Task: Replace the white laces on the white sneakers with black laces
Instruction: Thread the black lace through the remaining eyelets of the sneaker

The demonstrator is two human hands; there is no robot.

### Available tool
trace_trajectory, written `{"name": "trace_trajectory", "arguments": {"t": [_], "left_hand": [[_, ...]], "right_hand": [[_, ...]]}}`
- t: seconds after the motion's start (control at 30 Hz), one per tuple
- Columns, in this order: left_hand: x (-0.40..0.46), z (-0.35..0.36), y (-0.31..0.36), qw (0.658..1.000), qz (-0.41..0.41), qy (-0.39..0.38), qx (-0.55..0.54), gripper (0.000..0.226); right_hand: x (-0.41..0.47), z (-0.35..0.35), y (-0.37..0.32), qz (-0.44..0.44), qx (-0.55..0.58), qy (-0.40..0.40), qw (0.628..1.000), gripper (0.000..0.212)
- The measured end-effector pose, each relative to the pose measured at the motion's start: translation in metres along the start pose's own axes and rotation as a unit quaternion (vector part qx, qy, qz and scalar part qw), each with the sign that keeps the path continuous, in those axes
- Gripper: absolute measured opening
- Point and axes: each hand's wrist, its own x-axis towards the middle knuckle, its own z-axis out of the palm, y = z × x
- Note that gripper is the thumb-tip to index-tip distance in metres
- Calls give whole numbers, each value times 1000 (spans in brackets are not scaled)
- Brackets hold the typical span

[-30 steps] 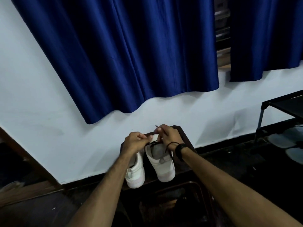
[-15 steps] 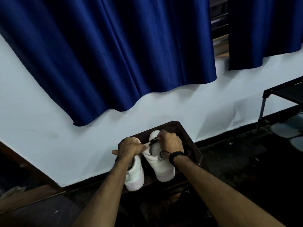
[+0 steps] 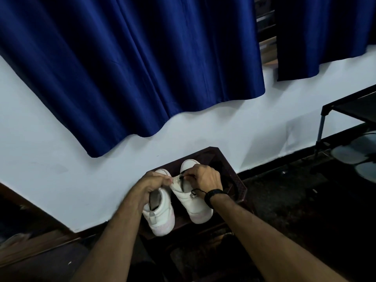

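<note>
Two white sneakers (image 3: 162, 218) sit side by side on a dark brown stool (image 3: 234, 176) against a white wall (image 3: 50, 169). The right hand (image 3: 205, 177) pinches a black lace (image 3: 182, 180) at the right shoe; the left hand (image 3: 152, 183) seemingly grips its upper. Blue curtains (image 3: 132, 68) hang above.

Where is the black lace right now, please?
In the head view, the black lace lies on the right sneaker, pinched by the right hand.

Two white sneakers (image 3: 162, 218) on dark stool (image 3: 227, 165); right hand (image 3: 205, 178) pinching black lace (image 3: 182, 178) at fingertips, left hand (image 3: 152, 183) gripping the right sneaker's (image 3: 195, 206) flap just beside
</note>
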Motion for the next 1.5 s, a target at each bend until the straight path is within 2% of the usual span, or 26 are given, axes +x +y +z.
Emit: {"name": "trace_trajectory", "arguments": {"t": [0.37,0.7,0.87,1.0,1.03,1.1,1.17,1.23,1.3,1.37,1.5], "left_hand": [[-3,-1,1,999,9,-14,-33,8],[-3,4,-1,998,17,-28,-62,26],[-5,2,3,998,6,-26,-61,16],[1,5,6,999,13,5,36,4],[2,8,4,998,21,19,54,12],[6,11,-3,996,53,27,61,21],[9,15,-8,992,89,26,81,9],[6,17,-10,978,110,68,163,3],[3,19,-8,948,165,113,246,17],[0,20,-4,926,198,117,299,23],[7,14,-6,915,202,87,339,27]], "right_hand": [[-3,3,-7,27,32,21,999,17],[-3,7,-18,15,-7,42,999,14],[-5,2,-17,22,26,52,998,16],[-4,4,-15,28,66,50,996,9],[-3,6,-13,29,77,55,995,8],[-1,10,-10,31,78,64,994,15],[1,15,-9,30,71,64,995,21],[4,21,-7,26,66,71,995,25],[7,24,-5,16,69,70,995,27],[7,24,-2,7,67,69,995,25],[6,23,-1,9,61,76,995,19]]}}
